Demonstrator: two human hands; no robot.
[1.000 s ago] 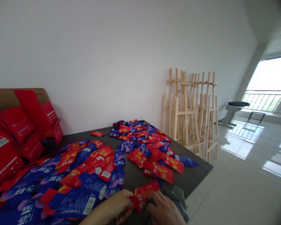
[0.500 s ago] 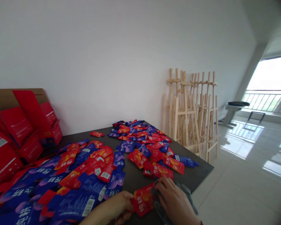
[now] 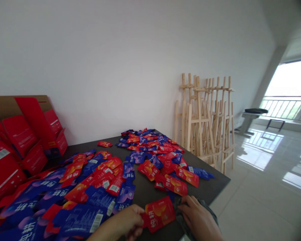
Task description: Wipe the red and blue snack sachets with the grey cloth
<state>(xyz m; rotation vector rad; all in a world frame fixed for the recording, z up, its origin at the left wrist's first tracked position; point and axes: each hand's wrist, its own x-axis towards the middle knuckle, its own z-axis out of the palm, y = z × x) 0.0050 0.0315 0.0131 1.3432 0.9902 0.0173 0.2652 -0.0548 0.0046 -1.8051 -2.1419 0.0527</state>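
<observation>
A red pouch [image 3: 160,214] with orange fruit print lies near the dark table's front edge. My left hand [image 3: 130,221] pinches its left end between thumb and fingers. Just off the pouch's right end, my right hand [image 3: 197,216] is closed on a grey-green cloth [image 3: 183,222], partly hidden under the fingers. Beyond the hands, more red pouches [image 3: 175,184] lie in a loose group. To the left spreads a large heap of blue pouches [image 3: 82,217] and red ones, overlapping one another.
Red cardboard boxes [image 3: 22,147] stand on the table's left side against the wall. A further pile of pouches [image 3: 150,142] covers the far end. Wooden easels [image 3: 205,120] stand beyond the table's right edge [image 3: 219,184], on a shiny tiled floor.
My right hand and the cloth have moved right, off the red pouch, baring its right end. The left hand keeps its pinch in nearly the same spot.
</observation>
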